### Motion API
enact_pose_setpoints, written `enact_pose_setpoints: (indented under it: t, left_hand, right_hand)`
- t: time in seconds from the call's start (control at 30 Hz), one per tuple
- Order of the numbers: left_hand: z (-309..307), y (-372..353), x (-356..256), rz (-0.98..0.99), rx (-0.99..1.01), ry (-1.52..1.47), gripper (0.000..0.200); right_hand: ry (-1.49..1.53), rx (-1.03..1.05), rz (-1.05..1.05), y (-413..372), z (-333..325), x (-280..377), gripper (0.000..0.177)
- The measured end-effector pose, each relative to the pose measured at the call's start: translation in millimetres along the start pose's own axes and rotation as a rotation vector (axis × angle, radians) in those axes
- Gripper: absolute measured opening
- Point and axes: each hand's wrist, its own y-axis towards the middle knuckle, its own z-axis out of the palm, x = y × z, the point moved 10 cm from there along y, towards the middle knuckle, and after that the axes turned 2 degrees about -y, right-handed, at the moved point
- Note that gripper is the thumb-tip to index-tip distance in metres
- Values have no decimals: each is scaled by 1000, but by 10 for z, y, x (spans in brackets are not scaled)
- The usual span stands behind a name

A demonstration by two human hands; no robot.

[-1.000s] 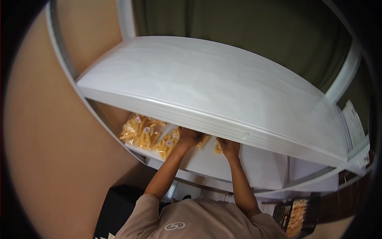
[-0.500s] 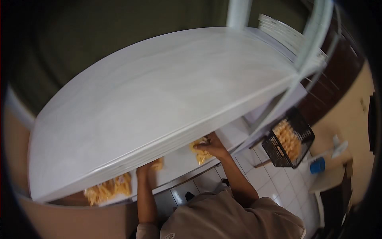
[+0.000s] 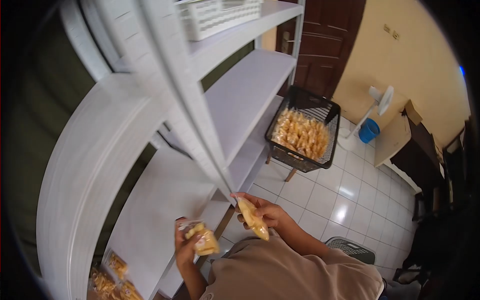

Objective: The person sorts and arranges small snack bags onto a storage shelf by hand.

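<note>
My left hand (image 3: 186, 245) is closed around a clear plastic bag of yellow snacks (image 3: 204, 241), held over the front edge of a white shelf (image 3: 165, 185). To its right, my right hand (image 3: 262, 212) grips a second snack bag (image 3: 253, 220), which is turned so that its narrow side shows. Both bags are in front of my body and do not touch each other. Several more snack bags (image 3: 117, 267) lie on the shelf at the lower left.
A black basket (image 3: 300, 162) with many snack bags stands on a wooden-legged support by the shelves. A white shelf upright (image 3: 185, 95) rises close to my hands. Beyond are a white fan (image 3: 384, 101), a blue bin (image 3: 369, 131) and a green-grey basket (image 3: 355, 248) on the tiled floor.
My view has swung right towards the basket. Both hands have come out from under the upper shelf, and each now holds a snack bag in front of my body.
</note>
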Motion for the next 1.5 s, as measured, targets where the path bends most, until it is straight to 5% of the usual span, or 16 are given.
enact_pose_setpoints:
  t: [0.13,0.2,0.33,0.53,0.7,0.87,0.97,1.07,1.17,1.23,1.27,1.37,1.5]
  left_hand:
    - [1460,493,528,-209,150,-104,54]
    - [1853,718,799,-228,179,-96,51]
    - [2620,1041,1097,-322,319,-176,49]
    - [3225,1618,1386,-221,340,-87,50]
    - [3739,2171,1706,-174,386,134,45]
    - [4198,3081,2341,-197,229,3,24]
    - [4656,3726,2395,-141,200,84,31]
    - [5118,4488,2420,31,197,323,30]
    - [5391,5261,2802,-20,131,467,22]
    - [5735,5540,2743,338,198,578,14]
    - [5784,5660,2861,331,178,584,14]
    - [6011,5961,3136,521,173,929,12]
    - [6089,6169,3451,460,93,1245,7]
  right_hand:
    - [28,-203,-185,-636,-289,833,82]
    - [-97,-562,-363,-1121,-628,1314,79]
    - [-160,-812,-607,-1995,-931,2057,79]
    - [-258,-948,-839,-2721,-1070,2764,89]
    - [-314,-1009,-851,-2908,-1314,3201,93]
    - [-194,-1204,-908,-3263,-1669,3852,46]
    - [-255,-1272,-926,-3479,-1906,4349,27]
    - [-417,-1375,-792,-3576,-2062,4838,28]
    - [-528,-1395,-734,-3535,-2264,5329,15]
    - [-571,-1373,-680,-3462,-2459,5642,15]
    - [-571,-1366,-658,-3428,-2578,5804,15]
    - [-950,-1361,-470,-3194,-2889,6444,8]
    - [-1490,-1277,-342,-2673,-3473,7264,11]
